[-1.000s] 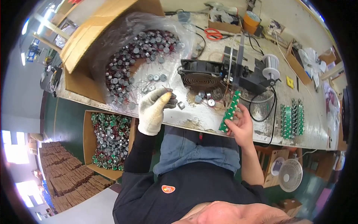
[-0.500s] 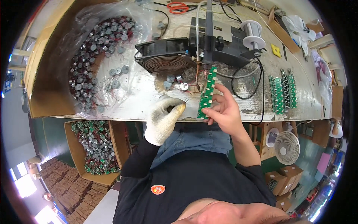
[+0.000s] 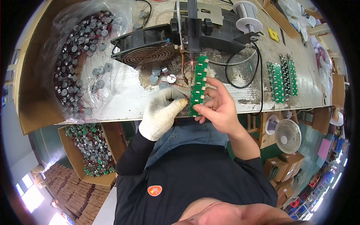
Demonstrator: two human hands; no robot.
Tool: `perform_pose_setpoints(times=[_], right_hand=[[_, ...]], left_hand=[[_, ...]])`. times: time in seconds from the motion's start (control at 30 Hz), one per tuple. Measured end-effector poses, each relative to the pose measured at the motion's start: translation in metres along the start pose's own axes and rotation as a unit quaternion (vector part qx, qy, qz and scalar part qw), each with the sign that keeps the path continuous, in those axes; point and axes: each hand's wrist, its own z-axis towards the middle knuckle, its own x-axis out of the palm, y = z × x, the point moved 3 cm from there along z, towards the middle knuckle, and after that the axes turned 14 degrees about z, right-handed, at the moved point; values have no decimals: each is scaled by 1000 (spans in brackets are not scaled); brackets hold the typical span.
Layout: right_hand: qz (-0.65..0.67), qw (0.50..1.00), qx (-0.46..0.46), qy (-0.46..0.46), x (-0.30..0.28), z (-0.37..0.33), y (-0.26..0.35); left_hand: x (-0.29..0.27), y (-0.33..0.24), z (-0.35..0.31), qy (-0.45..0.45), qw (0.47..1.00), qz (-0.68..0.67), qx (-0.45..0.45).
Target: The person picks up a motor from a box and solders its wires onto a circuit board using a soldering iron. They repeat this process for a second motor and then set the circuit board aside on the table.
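Observation:
My right hand [image 3: 221, 109], bare, grips the lower part of a long green circuit board strip [image 3: 199, 82] between thumb and fingers. The strip stands nearly upright in view, small pale connectors along it, its far end beside the tip of a dark soldering machine [image 3: 192, 37]. On my left hand [image 3: 160, 112] is a white knitted glove with stained fingertips. Its thumb and forefinger are pinched on thin wires at the strip's left edge; whatever lies inside the palm is hidden. Just beyond that glove rest a few small round motors [image 3: 154, 79] with red wires.
A black cooling fan [image 3: 148, 52] stands left of the machine, a solder wire spool [image 3: 247, 17] to its right. Many motors [image 3: 71, 63] lie on clear plastic in a cardboard box at left. More green strips [image 3: 277, 84] are at right; a filled carton [image 3: 88, 150] sits below the bench.
My gloved left hand has brought the wires from a small gap away up to the strip's edge. The whole view has shifted, so the bench items appear further left and higher.

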Motion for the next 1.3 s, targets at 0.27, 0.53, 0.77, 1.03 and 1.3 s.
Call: perform_pose_setpoints(times=[0.27, 0.53, 0.77, 1.03, 1.3], right_hand=[[6, 1000, -22, 2, 2, 3, 3], [15, 1000, -21, 2, 0, 6, 1], [8, 999, -37, 5, 1, 9, 4], [6, 999, -47, 5, 3, 8, 6], [15, 999, -33, 5, 0, 6, -1]], left_hand=[[-2, -1, 4, -5, 999, 23, 21], [-3, -4, 6, -11, 1000, 17, 21], [-5, -7, 9, -16, 998, 56, 27], [-4, -8, 8, -16, 998, 50, 30], [-2, 0, 6, -32, 999, 25, 16]])
